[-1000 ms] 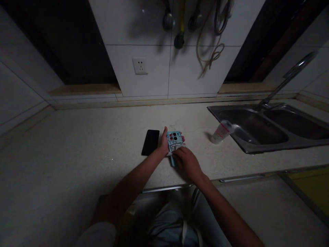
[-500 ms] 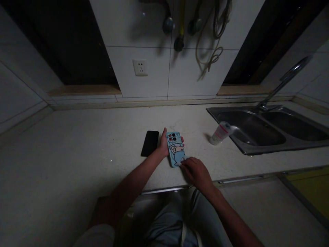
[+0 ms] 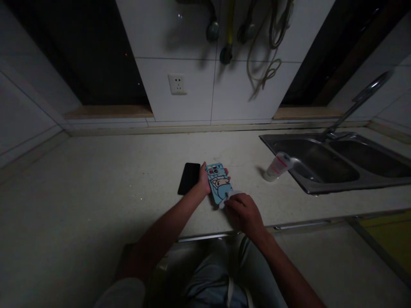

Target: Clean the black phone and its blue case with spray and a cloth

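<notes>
A light-blue phone case (image 3: 219,183) with a cartoon figure lies in my left hand (image 3: 204,179), back side up. The fingers wrap round it, their tips showing at its right edge, and skin tones show through its camera cutouts. My right hand (image 3: 242,209) pinches a thin white wipe (image 3: 222,203), perhaps a tissue, against the lower end of the case. A black phone (image 3: 189,178) lies flat on the countertop just left of my left hand, partly covered by it.
A clear plastic cup (image 3: 276,167) with a pink band stands on the white countertop (image 3: 105,179), close to the steel double sink (image 3: 308,188). A faucet (image 3: 356,102) rises behind the sink. On the tiled wall are a socket (image 3: 177,84), pipes and a hanging cord (image 3: 265,77).
My right hand has shifted slightly at the lower end of the case, and more of the white wipe shows round its fingers. My left hand has tilted the case a little.
</notes>
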The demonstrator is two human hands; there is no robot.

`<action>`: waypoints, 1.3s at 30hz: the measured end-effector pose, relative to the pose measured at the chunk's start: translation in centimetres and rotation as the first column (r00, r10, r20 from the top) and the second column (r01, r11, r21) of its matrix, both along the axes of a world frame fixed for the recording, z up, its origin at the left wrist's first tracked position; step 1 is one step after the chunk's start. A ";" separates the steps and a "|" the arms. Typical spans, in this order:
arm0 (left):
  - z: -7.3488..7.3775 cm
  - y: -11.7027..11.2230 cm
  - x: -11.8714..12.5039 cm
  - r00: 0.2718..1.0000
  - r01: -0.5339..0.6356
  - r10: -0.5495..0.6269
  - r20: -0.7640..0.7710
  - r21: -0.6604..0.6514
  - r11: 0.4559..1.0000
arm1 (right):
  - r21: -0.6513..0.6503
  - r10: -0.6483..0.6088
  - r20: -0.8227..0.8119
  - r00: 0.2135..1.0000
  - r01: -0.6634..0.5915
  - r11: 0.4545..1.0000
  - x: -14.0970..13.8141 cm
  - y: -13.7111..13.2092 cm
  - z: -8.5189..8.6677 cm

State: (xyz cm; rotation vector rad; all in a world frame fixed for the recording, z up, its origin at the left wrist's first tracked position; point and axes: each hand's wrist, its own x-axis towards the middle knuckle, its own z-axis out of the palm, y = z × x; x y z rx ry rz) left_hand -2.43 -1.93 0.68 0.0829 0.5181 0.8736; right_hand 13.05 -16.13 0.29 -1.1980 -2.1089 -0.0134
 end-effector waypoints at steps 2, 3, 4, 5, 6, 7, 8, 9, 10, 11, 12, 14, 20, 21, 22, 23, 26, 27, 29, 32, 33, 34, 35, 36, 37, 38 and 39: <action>-0.1 0.0 0.1 1.000 -0.014 0.014 -0.001 0.006 1.000 | -0.001 -0.027 -0.039 0.999 0.027 1.000 1.0 0.1 0.2; -0.2 0.0 0.1 1.000 -0.021 0.021 -0.008 0.013 1.000 | -0.009 -0.035 -0.060 0.998 0.035 0.999 1.5 0.1 0.3; -0.2 0.0 0.1 1.000 -0.025 0.026 -0.015 0.020 0.999 | -0.021 -0.040 -0.087 0.995 0.039 0.999 1.8 0.1 0.5; -0.3 0.0 0.2 0.999 -0.028 0.029 -0.019 0.027 0.999 | -0.038 -0.044 -0.123 0.991 0.040 0.998 2.1 0.1 0.6; -0.3 0.0 0.2 0.999 -0.031 0.032 -0.021 0.030 0.999 | -0.061 -0.049 -0.169 0.984 0.040 0.997 2.3 0.1 0.7; -0.2 0.0 0.2 0.999 -0.033 0.034 -0.022 0.029 0.999 | -0.085 -0.059 -0.223 0.973 0.041 0.996 2.3 0.2 0.9; -0.1 0.0 0.1 0.999 -0.031 0.031 -0.023 0.025 0.999 | -0.112 -0.075 -0.281 0.957 0.044 0.993 2.3 0.2 0.9; 0.0 -0.1 0.1 0.999 -0.021 0.022 -0.025 0.024 0.999 | -0.142 -0.095 -0.338 0.936 0.049 0.989 2.2 0.4 1.0; 0.1 -0.1 0.1 0.999 -0.005 0.006 -0.032 0.026 1.000 | -0.175 -0.122 -0.390 0.913 0.056 0.983 2.1 0.6 1.0; 0.3 -0.2 0.2 0.999 0.020 -0.018 -0.043 0.034 0.999 | -0.213 -0.153 -0.438 0.886 0.064 0.975 1.9 0.9 1.0; 0.4 -0.3 0.2 0.997 0.051 -0.049 -0.057 0.042 0.998 | -0.255 -0.189 -0.482 0.855 0.069 0.964 1.8 1.3 1.0; 0.8 -0.5 0.3 0.990 0.118 -0.113 -0.087 0.050 0.992 | -0.340 -0.267 -0.573 0.775 0.071 0.938 1.4 2.4 0.9; 1.5 -1.0 0.7 0.966 0.219 -0.208 -0.156 0.060 0.974 | -0.395 -0.323 -0.728 0.604 0.016 0.919 -0.2 6.8 1.2; 1.6 -1.0 0.7 0.965 0.222 -0.210 -0.159 0.065 0.973 | -0.385 -0.320 -0.727 0.608 0.026 0.923 -0.4 7.5 1.3; 1.7 -1.0 0.7 0.965 0.221 -0.208 -0.160 0.070 0.973 | -0.373 -0.316 -0.719 0.619 0.039 0.927 -0.6 8.1 1.4; 1.8 -1.0 0.7 0.967 0.214 -0.201 -0.157 0.075 0.974 | -0.358 -0.309 -0.704 0.639 0.056 0.932 -0.8 8.6 1.6; 1.8 -0.9 0.8 0.977 0.177 -0.166 -0.135 0.078 0.981 | -0.283 -0.275 -0.644 0.714 0.111 0.953 -1.3 9.6 2.4; 1.7 -0.9 0.9 0.979 0.167 -0.157 -0.126 0.073 0.983 | -0.251 -0.258 -0.618 0.743 0.124 0.960 -1.4 9.8 2.7; 1.4 -0.8 0.9 0.984 0.142 -0.135 -0.118 0.052 0.989 | -0.189 -0.204 -0.544 0.814 0.118 0.975 -1.7 10.1 3.2; 0.8 -0.7 0.9 0.988 0.097 -0.094 -0.122 0.018 0.995 | -0.131 -0.048 -0.352 0.935 0.001 0.991 -2.3 10.2 3.5; 0.6 -0.7 0.9 0.990 0.078 -0.075 -0.123 0.017 0.997 | -0.124 0.012 -0.279 0.960 -0.049 0.991 -2.5 10.2 3.4; 0.4 -0.6 0.9 0.991 0.061 -0.057 -0.120 0.027 0.998 | -0.120 0.065 -0.210 0.975 -0.092 0.988 -2.7 10.1 3.3; 0.4 -0.5 0.9 0.992 0.047 -0.042 -0.116 0.043 0.998 | -0.116 0.111 -0.152 0.982 -0.129 0.985 -2.9 9.9 3.2; 0.4 -0.5 0.9 0.993 0.036 -0.029 -0.111 0.061 0.997 | -0.109 0.150 -0.109 0.983 -0.162 0.981 -3.1 9.6 3.0; 0.4 -0.4 0.9 0.994 0.028 -0.020 -0.105 0.079 0.996 | -0.100 0.185 -0.080 0.979 -0.193 0.976 -3.2 9.3 2.9; 0.5 -0.3 0.9 0.995 0.020 -0.010 -0.100 0.097 0.995 | -0.088 0.219 -0.062 0.974 -0.223 0.971 -3.3 9.0 2.7; 0.6 -0.3 0.8 0.995 0.010 0.001 -0.101 0.112 0.994 | -0.074 0.256 -0.049 0.966 -0.259 0.963 -3.3 8.5 2.6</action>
